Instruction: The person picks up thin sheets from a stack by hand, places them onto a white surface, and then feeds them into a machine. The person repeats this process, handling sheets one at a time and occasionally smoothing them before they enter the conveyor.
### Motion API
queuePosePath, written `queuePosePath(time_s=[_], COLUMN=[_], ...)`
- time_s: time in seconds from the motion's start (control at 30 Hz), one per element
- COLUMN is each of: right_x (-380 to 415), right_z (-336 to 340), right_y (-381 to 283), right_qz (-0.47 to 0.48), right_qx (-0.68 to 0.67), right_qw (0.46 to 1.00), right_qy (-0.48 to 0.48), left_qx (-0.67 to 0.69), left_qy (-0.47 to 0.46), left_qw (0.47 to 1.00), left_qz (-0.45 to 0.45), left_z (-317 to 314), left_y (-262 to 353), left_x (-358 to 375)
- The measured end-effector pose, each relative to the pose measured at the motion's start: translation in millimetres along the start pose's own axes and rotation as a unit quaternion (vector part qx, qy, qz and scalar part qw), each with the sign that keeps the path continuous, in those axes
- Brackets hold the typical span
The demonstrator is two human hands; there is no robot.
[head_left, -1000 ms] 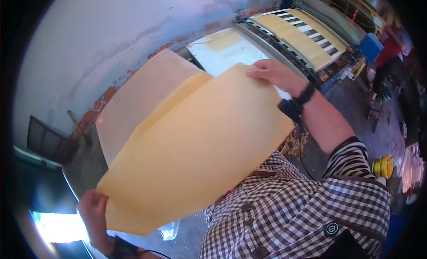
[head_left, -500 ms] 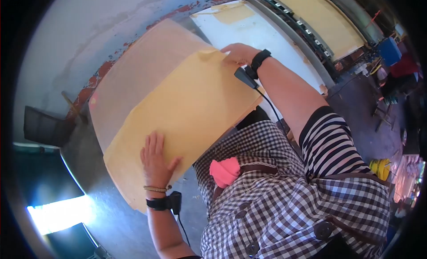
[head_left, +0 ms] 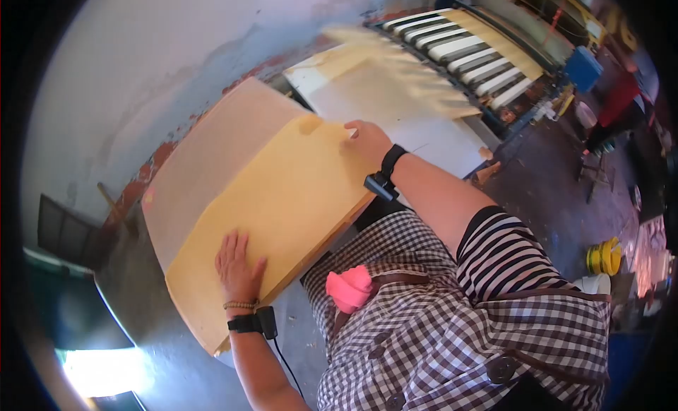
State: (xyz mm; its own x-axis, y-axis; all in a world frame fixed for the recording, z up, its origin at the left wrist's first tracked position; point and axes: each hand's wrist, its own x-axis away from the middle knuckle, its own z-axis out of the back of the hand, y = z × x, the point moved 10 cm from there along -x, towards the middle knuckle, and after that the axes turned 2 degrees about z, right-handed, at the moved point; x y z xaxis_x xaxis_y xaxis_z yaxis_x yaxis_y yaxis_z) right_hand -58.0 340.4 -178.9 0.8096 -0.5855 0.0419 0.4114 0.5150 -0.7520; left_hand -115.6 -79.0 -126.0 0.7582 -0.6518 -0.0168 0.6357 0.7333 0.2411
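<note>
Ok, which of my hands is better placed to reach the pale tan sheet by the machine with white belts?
Probably your right hand: it is at the end of the broad yellow sheet nearest that pale tan sheet and the machine. Your left hand lies flat toward the other end.

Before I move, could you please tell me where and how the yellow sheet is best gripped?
I'd pinch the yellow sheet at its rumpled far-right corner, coming from the right, beside the right hand; that corner seems slightly raised, while it lies flat near the left hand.
</note>
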Motion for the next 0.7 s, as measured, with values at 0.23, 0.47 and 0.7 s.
queuePosePath(time_s=[0.23,0.47,0.7], right_x=[82.6,165.2,145.5], right_z=[7.8,31.8,41.8], right_y=[176.1,343.1,264.2], right_qz=[-0.291,-0.383,-0.4], right_qx=[-0.471,-0.604,-0.625], right_qw=[0.831,0.638,0.636], right_qy=[0.059,0.285,0.209], left_qx=[-0.025,-0.051,-0.004], left_qy=[-0.018,-0.006,-0.045], left_qw=[1.0,0.998,0.999], left_qz=[-0.003,-0.033,-0.027], left_z=[-6.7,27.4,42.2], left_y=[-11.7,-19.5,-28.6], left_x=[-0.2,13.1,34.0])
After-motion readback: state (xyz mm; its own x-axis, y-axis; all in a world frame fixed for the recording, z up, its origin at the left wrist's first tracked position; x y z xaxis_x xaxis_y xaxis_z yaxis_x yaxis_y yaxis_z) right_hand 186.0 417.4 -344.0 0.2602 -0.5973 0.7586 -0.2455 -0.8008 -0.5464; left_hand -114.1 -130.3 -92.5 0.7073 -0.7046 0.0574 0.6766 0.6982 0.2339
